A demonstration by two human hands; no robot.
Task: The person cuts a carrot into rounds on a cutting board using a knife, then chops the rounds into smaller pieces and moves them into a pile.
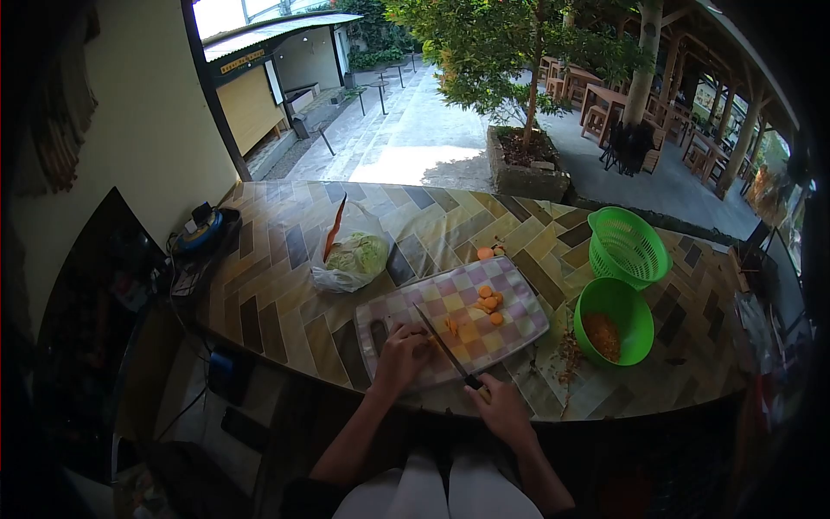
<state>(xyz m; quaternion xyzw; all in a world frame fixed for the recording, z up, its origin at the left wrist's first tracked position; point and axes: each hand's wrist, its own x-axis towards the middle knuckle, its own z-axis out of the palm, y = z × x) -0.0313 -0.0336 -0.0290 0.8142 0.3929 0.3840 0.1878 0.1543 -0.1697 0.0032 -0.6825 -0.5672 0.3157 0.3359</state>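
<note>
My right hand (501, 406) grips the handle of a knife (443, 344), its blade slanting up and left over a checked cutting board (519, 322). On the board's left part, my left hand (400, 353) rests with bent fingers beside the blade. A bit of orange carrot shows at its fingertips, mostly hidden by the fingers. Thin carrot strips (450, 326) lie just right of the blade. Farther right on the board are several round carrot slices (489, 299). A carrot end (485, 253) sits past the board's far edge.
Behind the board stands a plastic bag with cabbage (354, 255), and a long reddish strip (335, 229) sticks up there. At right are a green colander (629, 246) and a green bowl (640, 316) with orange shreds inside. Peelings (568, 359) litter the tiled counter (285, 294). Cables and a device (199, 233) lie left.
</note>
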